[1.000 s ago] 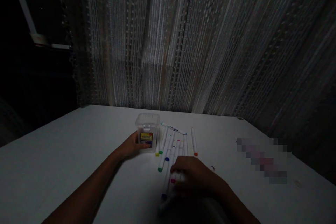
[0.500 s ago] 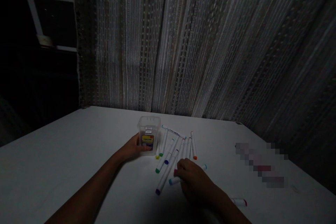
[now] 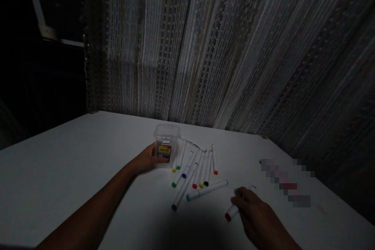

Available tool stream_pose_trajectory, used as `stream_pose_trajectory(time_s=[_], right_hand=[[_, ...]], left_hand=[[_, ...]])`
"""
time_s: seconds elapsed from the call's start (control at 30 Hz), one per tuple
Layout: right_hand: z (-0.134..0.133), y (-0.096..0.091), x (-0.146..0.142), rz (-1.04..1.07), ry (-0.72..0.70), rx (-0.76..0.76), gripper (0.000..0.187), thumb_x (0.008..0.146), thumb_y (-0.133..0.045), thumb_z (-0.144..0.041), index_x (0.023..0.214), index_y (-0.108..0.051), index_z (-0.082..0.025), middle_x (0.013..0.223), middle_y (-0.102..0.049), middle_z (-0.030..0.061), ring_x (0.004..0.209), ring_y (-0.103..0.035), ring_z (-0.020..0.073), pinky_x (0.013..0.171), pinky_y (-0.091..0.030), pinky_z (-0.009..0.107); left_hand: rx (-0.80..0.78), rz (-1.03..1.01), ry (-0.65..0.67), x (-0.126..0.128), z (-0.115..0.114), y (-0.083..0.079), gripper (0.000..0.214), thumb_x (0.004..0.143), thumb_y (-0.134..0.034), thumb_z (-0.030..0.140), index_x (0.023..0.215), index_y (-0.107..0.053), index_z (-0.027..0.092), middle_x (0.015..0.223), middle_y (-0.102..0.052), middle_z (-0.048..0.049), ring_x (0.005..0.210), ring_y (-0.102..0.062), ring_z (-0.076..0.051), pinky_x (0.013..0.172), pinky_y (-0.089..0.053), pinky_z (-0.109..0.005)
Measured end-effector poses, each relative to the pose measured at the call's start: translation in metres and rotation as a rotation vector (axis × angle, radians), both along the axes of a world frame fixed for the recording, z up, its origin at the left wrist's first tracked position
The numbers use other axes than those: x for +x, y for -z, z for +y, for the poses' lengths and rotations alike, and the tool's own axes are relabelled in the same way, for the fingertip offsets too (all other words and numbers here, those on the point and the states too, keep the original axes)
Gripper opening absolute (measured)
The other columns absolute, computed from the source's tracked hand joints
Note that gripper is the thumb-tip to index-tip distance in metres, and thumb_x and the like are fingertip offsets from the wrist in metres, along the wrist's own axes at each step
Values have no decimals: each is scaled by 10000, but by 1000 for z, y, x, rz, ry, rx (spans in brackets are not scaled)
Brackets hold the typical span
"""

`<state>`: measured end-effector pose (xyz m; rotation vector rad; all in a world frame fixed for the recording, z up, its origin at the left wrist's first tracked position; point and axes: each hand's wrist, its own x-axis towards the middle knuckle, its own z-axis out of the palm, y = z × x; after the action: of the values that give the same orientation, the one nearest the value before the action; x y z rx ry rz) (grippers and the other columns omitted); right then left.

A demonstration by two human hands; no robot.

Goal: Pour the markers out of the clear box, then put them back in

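Observation:
My left hand [image 3: 150,158] is wrapped round the side of a clear plastic marker box [image 3: 166,134] with a yellow label, standing upright on the table. My right hand [image 3: 252,207] is closed on a white marker [image 3: 233,211] with a dark red end, slanting down to the left. Just left of that hand lies a marker with light blue ends [image 3: 208,190]. Several more white markers [image 3: 185,185] with purple, green, blue, pink, yellow and black ends lie in a loose heap beside the box. An orange-ended marker [image 3: 215,160] is at the heap's right side.
The white table [image 3: 88,152] extends to both sides. Behind it hangs a striped, patterned curtain [image 3: 164,47]. A pixelated patch [image 3: 288,185] covers something on the table's right. A dark window [image 3: 60,8] is at the upper left.
My right hand has moved right, away from the heap, and now grips the red-ended marker. The light blue marker shows fully. My left hand still holds the box.

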<state>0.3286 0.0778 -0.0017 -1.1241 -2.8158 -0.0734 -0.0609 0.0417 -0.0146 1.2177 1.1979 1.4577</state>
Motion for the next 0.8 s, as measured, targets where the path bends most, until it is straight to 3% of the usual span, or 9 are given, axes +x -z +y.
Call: stream_pose_trajectory(time_s=[0.33, 0.47, 0.63, 0.8], right_hand=[[50, -21, -54, 121, -25, -100, 393, 782, -398, -52, 1103, -613, -124, 1191, -570, 128, 1076, -549, 201, 955, -408, 311], [53, -36, -69, 114, 51, -91, 358, 802, -415, -85, 1106, -601, -110, 1168, -576, 128, 1052, -567, 207, 923, -408, 303], [46, -43, -87, -19, 242, -82, 315, 883, -470, -297, 1091, -605, -103, 1102, -598, 157, 964, -610, 259, 799, -431, 336], [48, -36, -96, -50, 201, -31, 298, 910, -419, -275, 1085, -590, -104, 1121, -581, 168, 960, -614, 244, 775, -418, 319]], left_hand=[[-13, 5, -12, 3, -1, 0, 451, 536, -856, 201, 947, -674, 163, 983, -737, -102, 926, -683, -280, 867, -513, -409], [-21, -4, -24, 4, -2, -2, 466, 528, -856, 200, 953, -671, 158, 969, -740, -106, 913, -686, -283, 868, -513, -422], [-38, 14, -50, 5, -3, -5, 486, 504, -858, 200, 942, -656, 147, 974, -738, -120, 901, -688, -278, 879, -507, -443], [-29, 38, -35, 5, -3, -5, 448, 534, -846, 202, 941, -668, 148, 993, -730, -125, 919, -683, -280, 887, -501, -439]])
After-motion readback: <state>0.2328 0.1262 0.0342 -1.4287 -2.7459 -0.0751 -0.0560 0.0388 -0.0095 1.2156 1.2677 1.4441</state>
